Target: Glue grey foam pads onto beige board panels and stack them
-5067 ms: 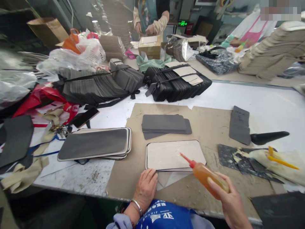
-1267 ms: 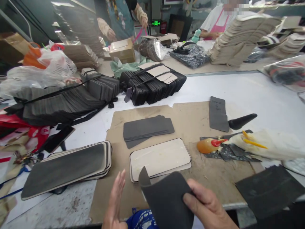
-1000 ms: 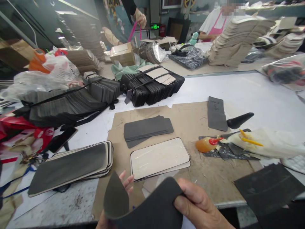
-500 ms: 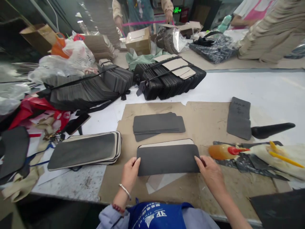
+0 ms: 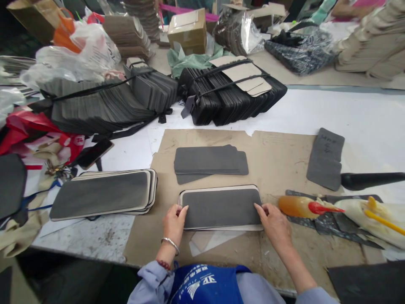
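Both hands, left [image 5: 175,218] and right [image 5: 274,219], press flat on the ends of the grey sheet [image 5: 221,207], seating it on the board [image 5: 218,188]. Next it probably wants smoothing down.

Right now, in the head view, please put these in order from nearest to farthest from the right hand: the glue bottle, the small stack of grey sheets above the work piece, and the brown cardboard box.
Measured from the right hand:
1. Glue bottle, lying just to its right.
2. Small stack of grey sheets, up and to the left on the brown paper.
3. Brown cardboard box, far across the table at the back.
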`<state>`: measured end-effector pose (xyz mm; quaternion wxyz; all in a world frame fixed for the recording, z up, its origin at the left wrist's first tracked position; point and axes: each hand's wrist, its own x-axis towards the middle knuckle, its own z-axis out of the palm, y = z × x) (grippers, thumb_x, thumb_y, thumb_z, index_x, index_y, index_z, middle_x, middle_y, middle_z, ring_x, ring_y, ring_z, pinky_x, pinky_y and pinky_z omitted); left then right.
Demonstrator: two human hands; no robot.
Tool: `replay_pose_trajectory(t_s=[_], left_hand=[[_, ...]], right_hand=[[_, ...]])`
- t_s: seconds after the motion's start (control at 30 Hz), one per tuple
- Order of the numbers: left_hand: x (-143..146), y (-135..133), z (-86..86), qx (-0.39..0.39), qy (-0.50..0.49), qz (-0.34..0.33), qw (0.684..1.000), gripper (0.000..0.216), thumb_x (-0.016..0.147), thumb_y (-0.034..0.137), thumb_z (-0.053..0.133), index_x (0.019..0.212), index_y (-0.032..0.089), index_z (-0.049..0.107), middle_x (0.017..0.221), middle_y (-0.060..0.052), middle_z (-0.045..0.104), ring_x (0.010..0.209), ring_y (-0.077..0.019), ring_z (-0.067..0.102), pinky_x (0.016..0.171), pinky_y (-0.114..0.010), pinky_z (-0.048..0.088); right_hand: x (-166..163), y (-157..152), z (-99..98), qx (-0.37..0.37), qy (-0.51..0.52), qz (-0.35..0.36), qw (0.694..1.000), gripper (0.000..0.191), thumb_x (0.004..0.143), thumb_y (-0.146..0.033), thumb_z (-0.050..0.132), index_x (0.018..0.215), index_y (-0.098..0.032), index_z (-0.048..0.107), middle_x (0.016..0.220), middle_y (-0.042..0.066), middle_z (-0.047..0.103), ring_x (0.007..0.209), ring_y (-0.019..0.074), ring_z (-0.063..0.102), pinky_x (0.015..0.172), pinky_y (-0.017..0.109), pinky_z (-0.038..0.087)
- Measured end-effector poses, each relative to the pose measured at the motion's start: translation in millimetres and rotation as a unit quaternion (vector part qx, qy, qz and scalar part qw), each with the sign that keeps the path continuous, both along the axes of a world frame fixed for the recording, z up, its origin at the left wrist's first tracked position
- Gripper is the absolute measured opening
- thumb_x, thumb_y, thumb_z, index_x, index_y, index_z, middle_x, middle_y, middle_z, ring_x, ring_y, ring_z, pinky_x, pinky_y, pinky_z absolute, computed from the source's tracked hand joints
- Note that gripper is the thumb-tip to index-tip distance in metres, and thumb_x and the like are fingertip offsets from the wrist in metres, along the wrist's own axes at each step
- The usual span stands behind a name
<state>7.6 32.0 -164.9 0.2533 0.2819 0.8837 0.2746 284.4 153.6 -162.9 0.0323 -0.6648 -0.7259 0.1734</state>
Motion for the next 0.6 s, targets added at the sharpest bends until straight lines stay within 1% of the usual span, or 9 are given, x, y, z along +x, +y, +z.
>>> replay_pose_trajectory(t_s=[0.1,0.23,0.43,0.6], left_hand=[[0.3,1.3,1.6,-0.005,0.005,0.003,1.000,0.035,0.070,0.051,0.048,0.053,0.021,0.048,0.054,0.001,0.052,0.054,-0.0149,0.047,0.057,-0.027,0.037],[0.8,2.7,3.0,-0.009,0.010,0.006,1.000,0.034,0.069,0.051,0.048,0.052,0.021,0.049,0.054,0.001,0.054,0.054,-0.0155,0.049,0.058,-0.028,0.038],[0.4,2.3,-0.1,-0.003,0.016,0.011,1.000,0.035,0.068,0.052,0.048,0.053,0.021,0.049,0.055,0.000,0.054,0.055,-0.0166,0.049,0.058,-0.029,0.038],[1.9,1.9,-2.0,0.004,0.014,0.019,1.000,0.031,0.070,0.046,0.050,0.052,0.021,0.048,0.053,0.001,0.051,0.054,-0.0151,0.047,0.058,-0.027,0.037]], right_hand=[[-1.4,2.5,0.8,-0.021,-0.015,-0.009,1.000,0.039,0.083,-0.053,0.036,0.064,-0.022,0.049,0.069,0.003,0.057,0.062,0.0177,0.051,0.056,0.028,0.031],[-2.8,4.7,2.8,-0.041,-0.038,-0.009,0.998,0.037,0.085,-0.051,0.037,0.064,-0.022,0.047,0.070,0.003,0.058,0.062,0.0174,0.052,0.056,0.028,0.030],[-3.3,6.4,2.8,-0.039,-0.050,0.004,0.998,0.038,0.085,-0.050,0.036,0.063,-0.021,0.048,0.069,0.004,0.060,0.062,0.0176,0.054,0.056,0.028,0.031],[-3.7,7.4,3.6,-0.053,-0.063,0.005,0.997,0.038,0.084,-0.052,0.038,0.061,-0.022,0.048,0.065,0.004,0.059,0.060,0.0191,0.054,0.055,0.028,0.032]])
